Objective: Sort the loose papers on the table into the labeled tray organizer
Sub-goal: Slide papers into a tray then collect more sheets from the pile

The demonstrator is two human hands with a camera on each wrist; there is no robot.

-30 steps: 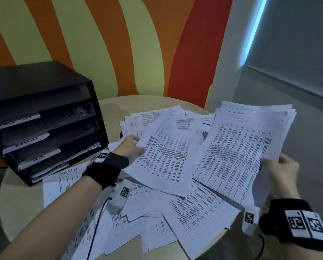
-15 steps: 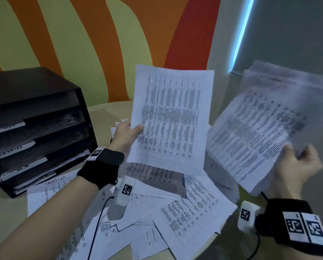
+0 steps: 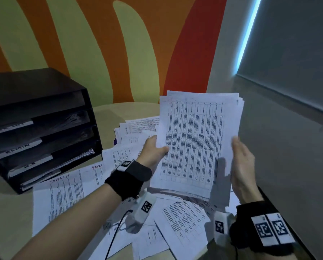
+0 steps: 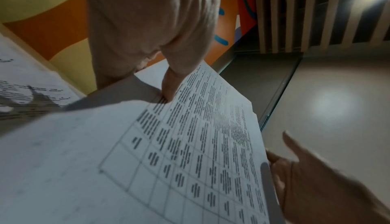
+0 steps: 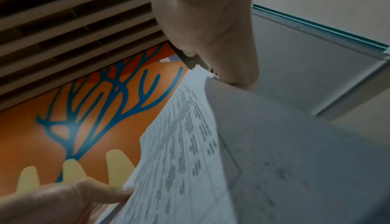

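I hold a stack of printed table sheets (image 3: 196,143) upright above the table. My left hand (image 3: 156,147) pinches its left edge, thumb on the front, as the left wrist view (image 4: 168,81) shows. My right hand (image 3: 240,162) lies flat with straight fingers against the stack's right edge. The black tray organizer (image 3: 40,128) stands at the left with white labels and papers in its lower trays. Several loose papers (image 3: 183,218) lie scattered on the table under my hands. In the right wrist view the stack (image 5: 179,161) runs under my right hand (image 5: 221,52).
The round beige table (image 3: 10,212) ends close to my right wrist. Sheets headed in red handwriting (image 3: 67,190) lie in front of the organizer. A striped orange and green wall stands behind. Grey floor lies to the right.
The single sheet in my left hand and the bundle in my right hand have come together into one stack. My right hand has let go its grip and now lies flat on the edge.
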